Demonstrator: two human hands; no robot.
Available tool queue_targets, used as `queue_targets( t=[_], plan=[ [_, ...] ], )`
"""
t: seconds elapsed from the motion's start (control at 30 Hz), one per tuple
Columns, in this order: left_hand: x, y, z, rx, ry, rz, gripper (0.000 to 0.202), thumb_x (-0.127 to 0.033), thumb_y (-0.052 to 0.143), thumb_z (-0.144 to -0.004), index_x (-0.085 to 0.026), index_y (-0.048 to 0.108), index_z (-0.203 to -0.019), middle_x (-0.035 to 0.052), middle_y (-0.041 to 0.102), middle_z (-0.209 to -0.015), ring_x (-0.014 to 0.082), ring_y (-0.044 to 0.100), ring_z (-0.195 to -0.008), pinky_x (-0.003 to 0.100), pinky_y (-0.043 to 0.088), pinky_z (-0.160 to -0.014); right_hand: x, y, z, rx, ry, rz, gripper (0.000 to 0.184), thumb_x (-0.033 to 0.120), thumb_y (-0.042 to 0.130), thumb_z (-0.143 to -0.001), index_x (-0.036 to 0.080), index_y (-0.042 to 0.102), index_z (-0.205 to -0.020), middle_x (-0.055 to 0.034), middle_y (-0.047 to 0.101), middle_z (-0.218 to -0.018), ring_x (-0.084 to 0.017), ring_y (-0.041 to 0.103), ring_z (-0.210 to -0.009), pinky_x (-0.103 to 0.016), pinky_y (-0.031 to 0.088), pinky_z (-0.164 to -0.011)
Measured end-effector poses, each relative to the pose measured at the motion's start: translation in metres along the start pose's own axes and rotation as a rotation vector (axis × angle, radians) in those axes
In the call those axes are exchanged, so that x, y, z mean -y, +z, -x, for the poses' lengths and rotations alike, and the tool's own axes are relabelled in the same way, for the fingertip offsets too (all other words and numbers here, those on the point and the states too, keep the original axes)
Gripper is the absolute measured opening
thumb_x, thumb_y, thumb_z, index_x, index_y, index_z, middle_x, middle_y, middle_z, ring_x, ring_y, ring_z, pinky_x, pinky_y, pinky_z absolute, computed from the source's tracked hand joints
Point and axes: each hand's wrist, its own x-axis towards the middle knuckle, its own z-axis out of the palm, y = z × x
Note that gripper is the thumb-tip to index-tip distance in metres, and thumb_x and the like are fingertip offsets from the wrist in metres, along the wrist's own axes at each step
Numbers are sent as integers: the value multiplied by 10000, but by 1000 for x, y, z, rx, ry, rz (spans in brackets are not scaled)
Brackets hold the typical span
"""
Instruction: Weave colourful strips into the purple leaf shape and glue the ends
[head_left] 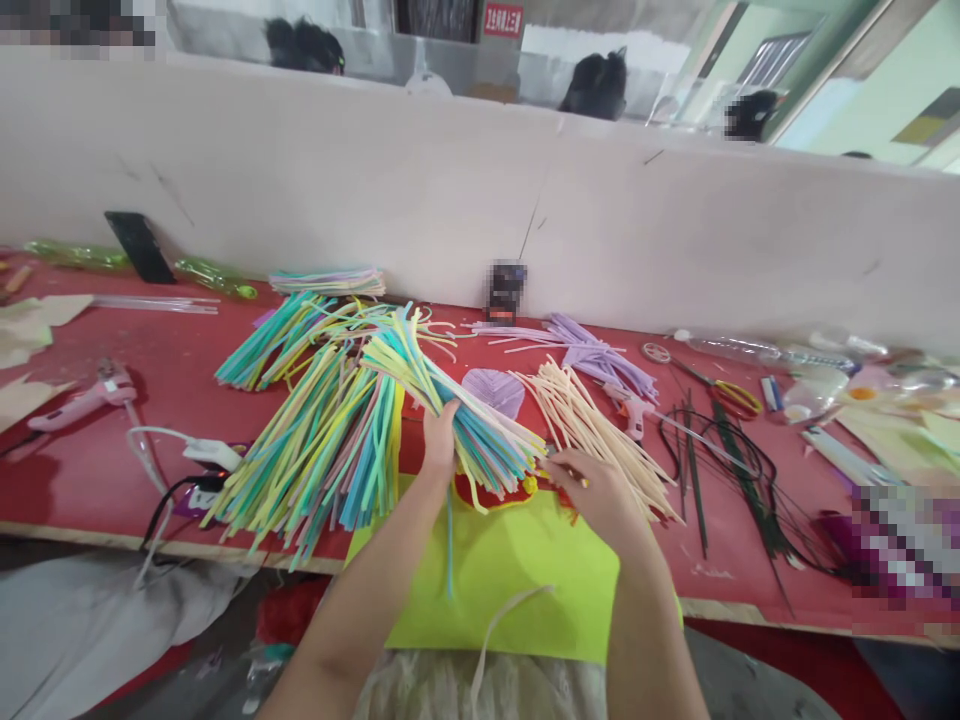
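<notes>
Pastel stem bundle (486, 428) slants through the left grip (440, 436), extending both ways.

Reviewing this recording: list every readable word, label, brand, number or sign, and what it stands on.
"卫生间…上三楼": red sign beyond the white partition; its fourth character is too blurred to be sure of.
Too blurred to read: any print on the small dark object against the partition or the purple item at right.
Nothing else is readable.

White "卫生间…三楼" on red sign (503, 20), middle unclear
</notes>
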Motion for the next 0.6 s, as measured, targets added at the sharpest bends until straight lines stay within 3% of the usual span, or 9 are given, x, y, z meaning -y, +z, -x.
queue_targets(
  t=[0.17, 0.23, 0.3, 0.47, 0.53, 0.6],
  plan=[
    [-7, 3, 5, -12, 125, -115, 430, -233, 614, -660, -185, 534, -1079, 51, 618, -1075, 186, 586, -1021, 330, 448, -922, -57, -42, 21, -341, 262, 100, 337, 492, 516, -774, 189, 657, -816, -53, 677, -696, -170, 579, -567, -270, 446, -588],
    [-16, 6, 12, 21, 137, -174, 478, -222, 613, -658, -194, 509, -1124, 53, 604, -1123, 186, 578, -1044, 325, 444, -931, -73, -46, 20, -436, 314, 158, 372, 515, 504, -764, 182, 664, -805, -67, 678, -689, -178, 578, -561, -276, 435, -573],
    [-31, 9, 20, 71, 129, -266, 514, -209, 615, -649, -192, 495, -1149, 58, 606, -1123, 195, 586, -1029, 328, 457, -912, -83, -43, 15, -443, 331, 220, 371, 512, 485, -771, 192, 669, -807, -74, 686, -757, -177, 586, -592, -273, 421, -573],
    [-95, 4, 32, 215, 143, -612, 502, -209, 630, -602, -151, 531, -1091, 77, 640, -1024, 229, 617, -936, 353, 475, -867, -93, -28, 3, -383, 353, 290, 328, 483, 495, -771, 214, 662, -856, -72, 668, -917, -156, 568, -594, -284, 406, -591],
    [-127, -5, 29, 154, 226, -770, 501, -243, 612, -624, -146, 519, -1107, 79, 647, -993, 242, 626, -905, 374, 483, -842, -96, -24, 2, -420, 329, 259, 341, 478, 478, -782, 208, 655, -891, -79, 660, -967, -150, 565, -595, -290, 413, -616],
    [-158, -19, 20, 7, 380, -972, 526, -283, 614, -633, -148, 498, -1128, 91, 629, -1050, 260, 612, -955, 385, 467, -867, -99, -22, 3, -441, 290, 227, 362, 483, 454, -791, 200, 652, -901, -85, 657, -967, -153, 563, -601, -294, 418, -623]
  ],
)
